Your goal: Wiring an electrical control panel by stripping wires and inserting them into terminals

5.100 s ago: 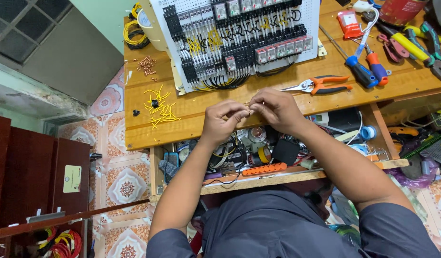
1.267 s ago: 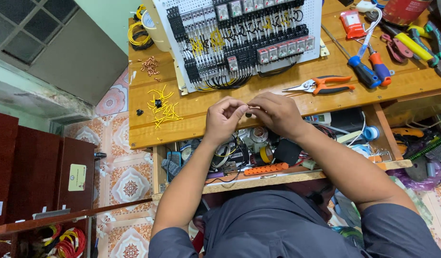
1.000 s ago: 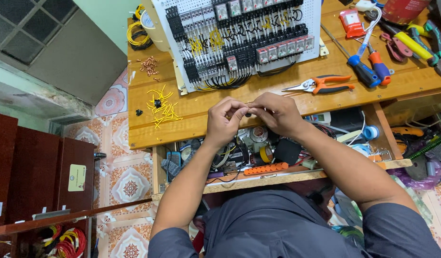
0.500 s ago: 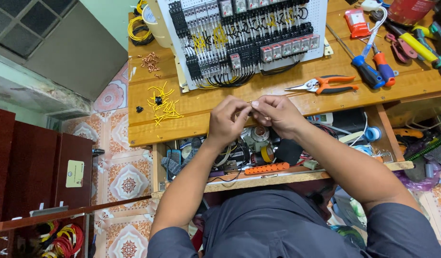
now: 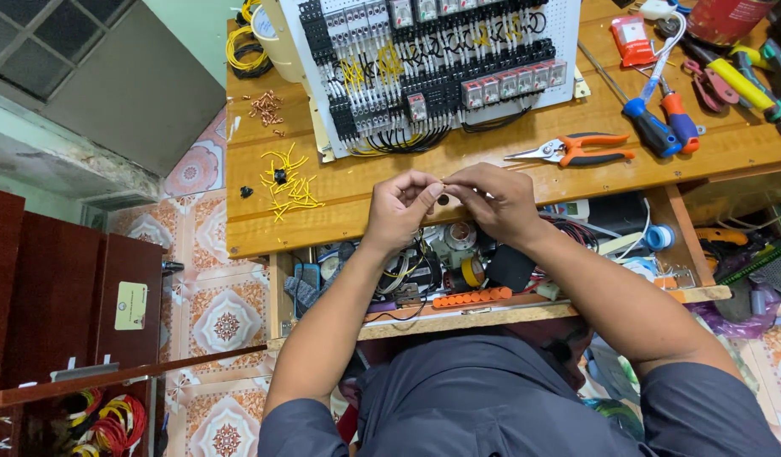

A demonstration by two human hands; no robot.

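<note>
From the head view, your left hand (image 5: 400,207) and right hand (image 5: 494,200) meet above the wooden table's (image 5: 356,211) front edge, fingers pinched together on a small dark piece (image 5: 442,200). Loose short yellow wires (image 5: 290,182) lie nearby to the left, orange-handled pliers (image 5: 576,150) to the right.

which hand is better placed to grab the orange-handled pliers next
Right. The right hand sits just below the orange-handled pliers; the left hand is farther off, on the far side of the right one.
</note>
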